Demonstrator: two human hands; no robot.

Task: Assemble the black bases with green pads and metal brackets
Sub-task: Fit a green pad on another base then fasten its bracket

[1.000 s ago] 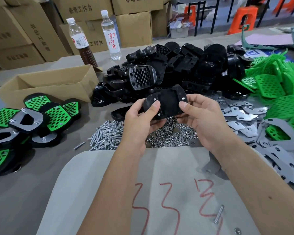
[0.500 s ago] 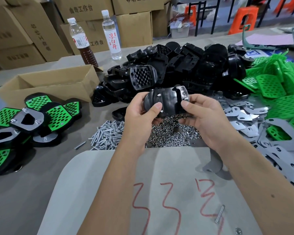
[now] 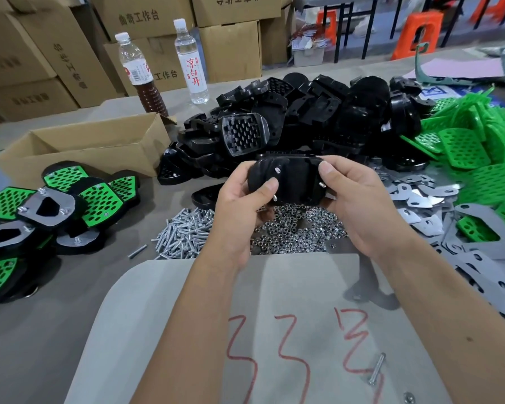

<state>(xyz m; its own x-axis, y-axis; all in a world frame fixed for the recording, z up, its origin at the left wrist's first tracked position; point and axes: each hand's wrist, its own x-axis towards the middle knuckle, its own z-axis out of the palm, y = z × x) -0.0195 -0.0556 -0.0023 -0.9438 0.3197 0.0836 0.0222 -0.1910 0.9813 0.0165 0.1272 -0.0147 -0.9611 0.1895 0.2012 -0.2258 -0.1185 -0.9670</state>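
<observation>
Both hands hold one black base above the nut pile, underside toward me, with three screw ends sticking out of it. My left hand grips its left end, thumb on the face. My right hand grips the right end, thumb on the top edge. Behind it lies a heap of black bases. Green pads are piled at the right, grey metal brackets in front of them. Finished assemblies with green pads and brackets lie at the left.
Screws and nuts are heaped under my hands. A grey board with red marks lies nearest me, one loose screw on it. An open cardboard box and two bottles stand at the back left.
Both hands have lifted the black base slightly and tilted it, so the screw ends now point more toward me. The grip has stayed the same.
</observation>
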